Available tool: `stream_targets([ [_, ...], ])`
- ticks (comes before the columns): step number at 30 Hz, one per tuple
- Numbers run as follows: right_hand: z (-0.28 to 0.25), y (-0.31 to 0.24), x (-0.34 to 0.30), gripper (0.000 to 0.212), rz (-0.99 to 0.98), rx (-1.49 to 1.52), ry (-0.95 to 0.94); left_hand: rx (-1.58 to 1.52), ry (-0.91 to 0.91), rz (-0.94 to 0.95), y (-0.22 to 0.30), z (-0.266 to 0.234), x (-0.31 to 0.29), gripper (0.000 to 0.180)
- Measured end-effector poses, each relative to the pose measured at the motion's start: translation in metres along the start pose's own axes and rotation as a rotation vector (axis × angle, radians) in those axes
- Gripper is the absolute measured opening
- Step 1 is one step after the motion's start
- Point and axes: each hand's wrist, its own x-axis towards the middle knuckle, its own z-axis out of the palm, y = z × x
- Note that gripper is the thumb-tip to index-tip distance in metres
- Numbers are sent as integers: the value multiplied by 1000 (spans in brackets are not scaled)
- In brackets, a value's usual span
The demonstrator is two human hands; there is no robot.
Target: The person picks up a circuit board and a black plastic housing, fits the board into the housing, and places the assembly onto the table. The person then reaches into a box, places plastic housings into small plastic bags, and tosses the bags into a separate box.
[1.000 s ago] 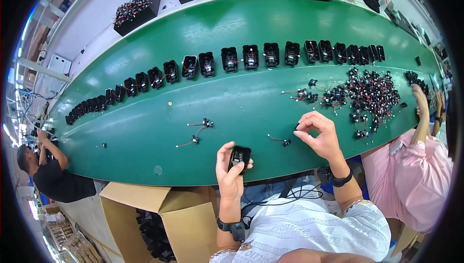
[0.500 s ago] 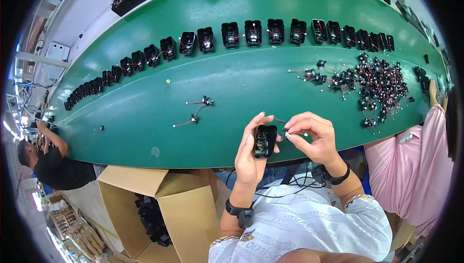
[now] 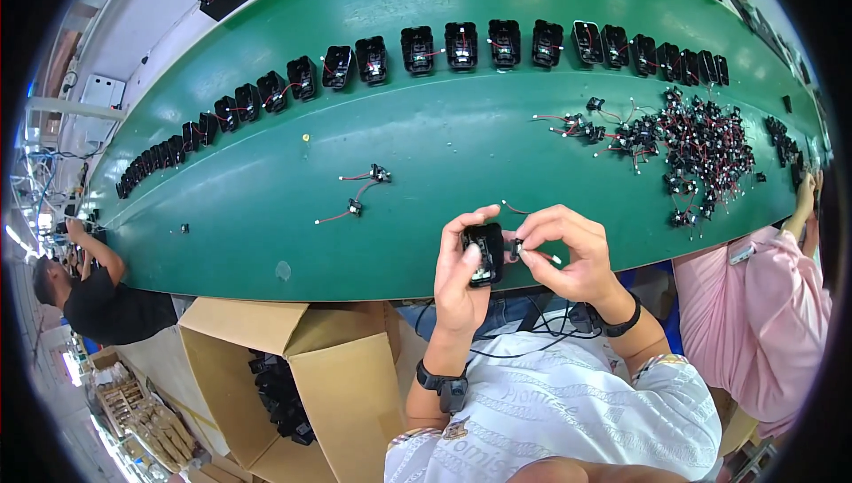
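My left hand [image 3: 457,279] is wrapped round a black plastic housing [image 3: 485,257], its open side facing up and the thumb lying over it. Just to the right, my right hand [image 3: 568,252] pinches a small black connector part [image 3: 517,249] with red wires and a white plug [image 3: 556,259]. The part is held close beside the housing's right edge; whether they touch, I cannot tell. Two similar wired parts [image 3: 380,173] lie on the green table to the left. A large pile of such parts [image 3: 706,141] is on the right.
A curved row of black housings [image 3: 417,50], many with red wires, spans the green table [image 3: 266,252]. An open cardboard box [image 3: 346,394] with black pieces stands below the near edge. A co-worker in black [image 3: 111,297] is at the left, another in pink [image 3: 754,323] at the right.
My left thumb has moved over the housing's opening. My right hand and its part have shifted slightly left, nearer the housing. The view has tilted a little.
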Motion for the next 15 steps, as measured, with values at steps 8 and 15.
stream_targets([
  [8, 2, 8, -2, 19, -92, 4, -34, -66, 15, -173, -7, -3, -1, 30],
  [15, 2, 1, -4, 21, -2, -27, 40, 12, -26, -9, -5, -1, -1, 38],
])
